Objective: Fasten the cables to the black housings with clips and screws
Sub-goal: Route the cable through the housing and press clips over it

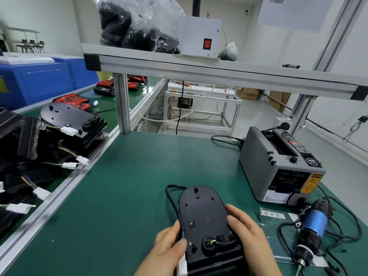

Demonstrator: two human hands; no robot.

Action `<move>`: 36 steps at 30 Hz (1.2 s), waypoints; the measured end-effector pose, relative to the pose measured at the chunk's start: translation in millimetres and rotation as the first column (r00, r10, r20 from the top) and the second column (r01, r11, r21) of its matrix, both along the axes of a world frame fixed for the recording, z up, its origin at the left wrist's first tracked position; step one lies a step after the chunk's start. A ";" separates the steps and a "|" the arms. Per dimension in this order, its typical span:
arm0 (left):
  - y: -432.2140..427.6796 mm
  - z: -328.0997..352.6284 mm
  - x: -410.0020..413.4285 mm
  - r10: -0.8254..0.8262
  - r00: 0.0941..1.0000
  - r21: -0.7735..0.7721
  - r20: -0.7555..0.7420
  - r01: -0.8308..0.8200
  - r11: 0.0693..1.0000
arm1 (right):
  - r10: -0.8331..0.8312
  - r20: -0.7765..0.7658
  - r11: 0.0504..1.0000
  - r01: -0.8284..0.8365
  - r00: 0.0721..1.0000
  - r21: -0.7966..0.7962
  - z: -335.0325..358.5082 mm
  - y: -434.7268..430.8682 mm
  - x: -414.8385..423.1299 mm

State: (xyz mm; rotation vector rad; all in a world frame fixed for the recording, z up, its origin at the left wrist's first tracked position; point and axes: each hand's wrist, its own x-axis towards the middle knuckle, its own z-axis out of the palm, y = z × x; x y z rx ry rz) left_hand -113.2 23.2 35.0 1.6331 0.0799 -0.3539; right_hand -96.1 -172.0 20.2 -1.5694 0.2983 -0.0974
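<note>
In the head view, we see the black housing (201,214) flat on the green table (119,196), its long side running 6 to 12 o'clock. Our left hand (171,244) grips its 9 o'clock edge and the cable (170,198). Our right hand (247,234) holds the 3 o'clock edge. The screwdriver (312,226) lies at 3 o'clock, nearer our right hand.

At 6 o'clock, the left hand (171,246) and right hand (251,237) grip a black housing (201,212) (its cable (170,198) loops past the left edge); tape dispenser (278,166) at 3 o'clock.
</note>
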 end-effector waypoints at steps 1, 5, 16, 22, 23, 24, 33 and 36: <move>-2.9 1.4 -0.8 0.033 0.999 -0.064 -0.012 -0.033 0.997 | -0.008 -0.007 0.999 0.008 1.000 0.038 0.0 -0.6 1.5; -11.5 2.0 0.4 0.121 0.992 -0.107 0.023 -0.118 0.987 | -0.015 -0.050 0.997 0.019 0.999 0.077 -0.1 -3.1 5.2; -7.1 -3.4 15.5 0.235 0.971 -0.095 0.049 -0.229 0.969 | -0.081 -0.075 0.982 0.092 0.994 0.163 1.1 -0.6 8.3; -4.7 -11.4 27.2 0.245 0.959 -0.321 -0.142 -0.278 0.905 | -0.098 -0.041 0.973 0.105 0.994 0.207 -0.3 6.0 7.8; -4.4 -14.2 28.8 0.253 0.955 -0.328 -0.153 -0.291 0.899 | -0.098 -0.033 0.971 0.103 0.995 0.216 0.0 6.8 7.6; -4.1 -16.6 30.4 0.273 0.950 -0.316 -0.150 -0.307 0.898 | -0.097 -0.023 0.970 0.099 0.995 0.223 0.4 7.6 6.9; 2.6 -24.6 35.1 0.217 0.976 -0.165 0.022 -0.211 0.963 | -0.163 0.068 0.954 0.139 0.984 0.266 5.0 15.4 6.7; 6.1 -27.7 33.7 0.201 0.980 -0.124 -0.009 -0.200 0.972 | -0.204 0.083 0.949 0.176 0.976 0.262 5.8 18.5 7.7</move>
